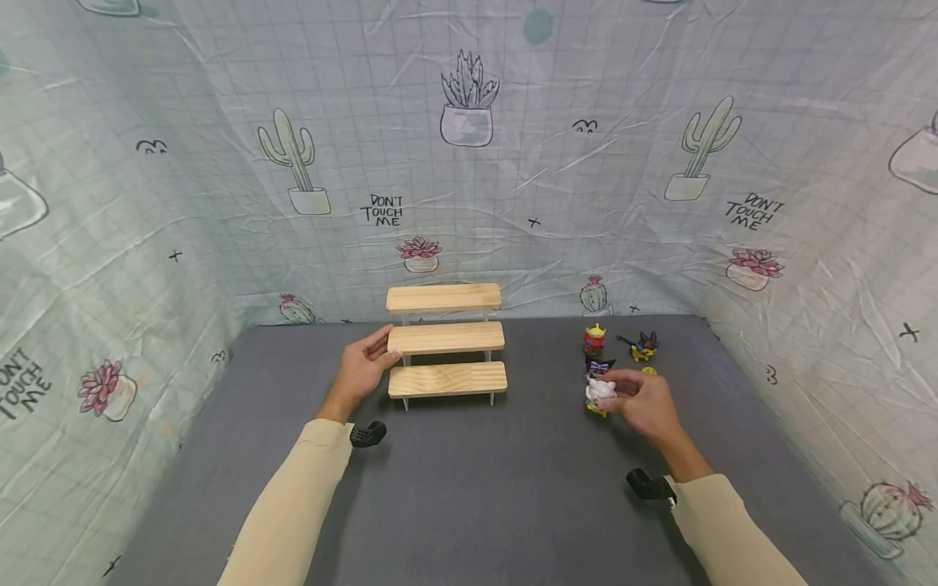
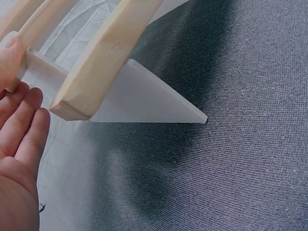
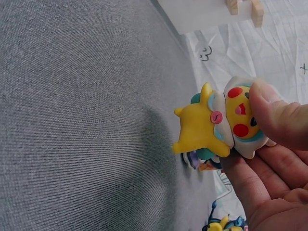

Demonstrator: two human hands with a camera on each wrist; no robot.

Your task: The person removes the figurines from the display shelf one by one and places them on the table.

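A three-tier stand with wooden boards and pale side supports stands on the grey cloth. At the left end of its middle board, my left hand holds the edge, thumb on top and fingers at the side. My right hand pinches a small yellow figurine by its head between thumb and fingers. The figurine has red cheeks, a white hood and a pink button; in the right wrist view it is held above the cloth. From the head view, mostly its white hood shows.
Around my right hand stand other figurines: a red one with a yellow top, a black one with a purple bow and a dark-eared yellow one. Another yellow piece is partly hidden. A patterned cloth wall rises behind.
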